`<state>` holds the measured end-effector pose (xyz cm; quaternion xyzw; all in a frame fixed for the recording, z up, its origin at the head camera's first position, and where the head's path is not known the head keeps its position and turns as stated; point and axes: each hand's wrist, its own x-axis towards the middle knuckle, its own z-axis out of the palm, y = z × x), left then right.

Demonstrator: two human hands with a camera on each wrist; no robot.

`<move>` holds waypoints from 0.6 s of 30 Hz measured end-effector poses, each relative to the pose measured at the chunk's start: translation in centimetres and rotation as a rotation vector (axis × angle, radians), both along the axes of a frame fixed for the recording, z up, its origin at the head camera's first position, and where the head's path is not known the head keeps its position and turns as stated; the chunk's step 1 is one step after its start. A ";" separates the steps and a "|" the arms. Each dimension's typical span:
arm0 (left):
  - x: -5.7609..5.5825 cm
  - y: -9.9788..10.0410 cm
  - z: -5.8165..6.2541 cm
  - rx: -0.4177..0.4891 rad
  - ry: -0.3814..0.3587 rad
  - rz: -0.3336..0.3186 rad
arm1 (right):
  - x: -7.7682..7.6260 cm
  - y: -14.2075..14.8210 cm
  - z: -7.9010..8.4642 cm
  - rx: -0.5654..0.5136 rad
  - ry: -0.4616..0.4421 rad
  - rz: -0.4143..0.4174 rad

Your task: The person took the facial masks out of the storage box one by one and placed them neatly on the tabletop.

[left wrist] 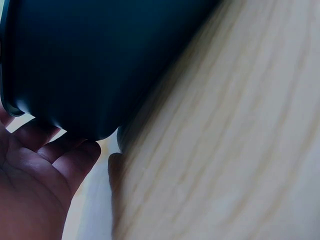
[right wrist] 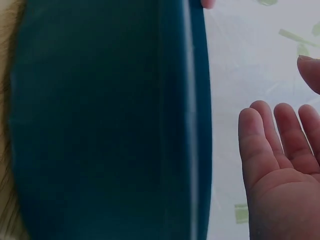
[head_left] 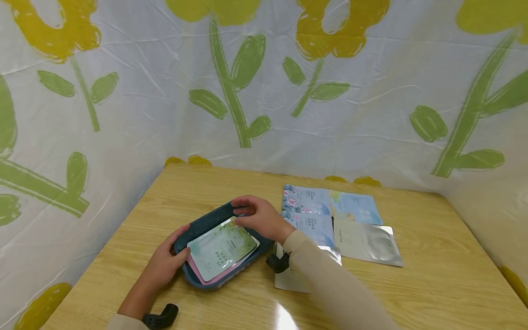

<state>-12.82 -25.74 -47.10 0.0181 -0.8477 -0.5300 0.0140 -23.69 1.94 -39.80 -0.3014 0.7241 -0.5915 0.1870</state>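
A dark blue plastic basket (head_left: 208,223) sits on the wooden table, tilted diagonally in the head view. My left hand (head_left: 165,259) grips its left end, thumb over the rim and fingers against the outer wall (left wrist: 75,80). Inside lies a pale green face mask packet (head_left: 222,250) with a leafy print, on top of a pink packet (head_left: 195,269) of which only an edge shows. Over the basket's far right side is my right hand (head_left: 261,219), fingers loosely extended and thumb apart, holding nothing. Its fingertips overlap the green packet's upper corner in the head view.
Right of the basket lie blue flowered packets (head_left: 307,199), a blue and yellow packet (head_left: 359,208) and a silver packet (head_left: 367,242). Another silver packet (head_left: 290,280) is partly hidden under the right forearm. Flower-printed fabric (head_left: 363,119) stands behind the table.
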 end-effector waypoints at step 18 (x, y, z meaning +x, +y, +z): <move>0.1 -0.1 0.3 0.009 0.007 -0.002 | -1.8 -2.2 -2.3 0.096 -0.062 -0.056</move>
